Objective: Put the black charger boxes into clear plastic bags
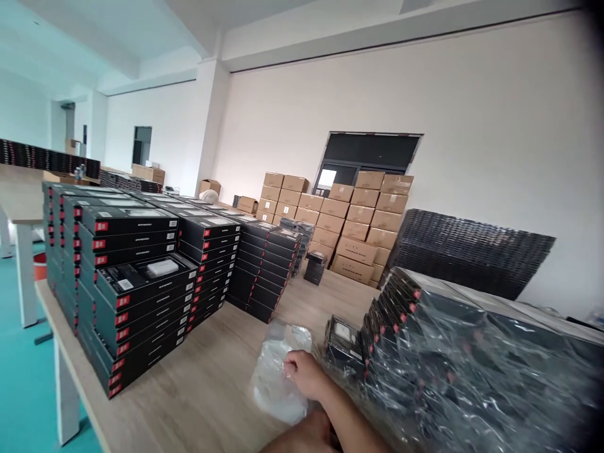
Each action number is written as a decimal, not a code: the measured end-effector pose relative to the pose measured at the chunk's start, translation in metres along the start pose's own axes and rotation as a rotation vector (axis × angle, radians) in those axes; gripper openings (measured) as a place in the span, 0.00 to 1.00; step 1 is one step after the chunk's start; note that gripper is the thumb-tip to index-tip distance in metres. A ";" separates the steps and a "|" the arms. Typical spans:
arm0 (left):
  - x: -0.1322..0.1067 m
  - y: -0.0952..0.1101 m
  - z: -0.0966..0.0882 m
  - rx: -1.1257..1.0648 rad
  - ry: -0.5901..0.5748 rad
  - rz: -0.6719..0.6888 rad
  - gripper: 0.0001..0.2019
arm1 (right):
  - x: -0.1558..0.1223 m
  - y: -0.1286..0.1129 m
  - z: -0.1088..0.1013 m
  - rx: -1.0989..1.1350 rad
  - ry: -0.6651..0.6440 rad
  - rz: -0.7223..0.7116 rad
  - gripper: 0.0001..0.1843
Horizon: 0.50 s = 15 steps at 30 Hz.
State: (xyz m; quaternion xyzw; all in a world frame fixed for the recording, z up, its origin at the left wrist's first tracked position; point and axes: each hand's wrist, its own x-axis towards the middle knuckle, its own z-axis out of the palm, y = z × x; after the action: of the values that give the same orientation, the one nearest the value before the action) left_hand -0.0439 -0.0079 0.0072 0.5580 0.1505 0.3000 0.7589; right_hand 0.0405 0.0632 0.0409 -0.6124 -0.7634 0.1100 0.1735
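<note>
Reaching over the table (212, 371), the right hand (304, 372) has its fingers curled at the right side of a stack of clear bags (268, 380); contact is apparent, but whether a bag is gripped cannot be told. The left arm (297, 437) shows at the near edge, partly behind the right forearm; its hand is not clearly made out, and its grip cannot be determined. The bags lie on the near part of the table, between the box stacks on the left and the wrapped goods on the right. Just right of the hand sits a small box (344, 336) in clear plastic, with a white item visible at its top. Beside it, on the near right, black boxes in clear plastic (453, 365) are piled in quantity. On the left, black boxes with red corner labels (151, 327) stand in high stacks; the lower front stack shows a white device (163, 268) in its top box. A smaller stack of black boxes (314, 268) stands farther back. Cardboard cartons (361, 215) are piled at the far wall, contents not visible. Black trays (472, 251) are nested on the far right.
</note>
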 end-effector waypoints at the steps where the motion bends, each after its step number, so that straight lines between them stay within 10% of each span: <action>1: 0.004 -0.001 0.001 0.009 0.003 -0.023 0.25 | -0.001 0.002 -0.007 0.002 0.022 -0.006 0.14; 10: 0.011 0.006 0.008 0.064 0.239 0.073 0.03 | -0.081 0.018 -0.103 -0.097 0.280 -0.028 0.17; 15: 0.002 0.019 0.010 -0.072 0.265 0.007 0.23 | -0.136 0.033 -0.097 -0.154 0.285 -0.016 0.17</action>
State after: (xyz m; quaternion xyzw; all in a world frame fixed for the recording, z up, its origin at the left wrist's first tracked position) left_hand -0.0424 -0.0103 0.0280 0.4864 0.2365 0.3791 0.7509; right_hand 0.1345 -0.0659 0.0993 -0.6272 -0.7421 -0.0384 0.2334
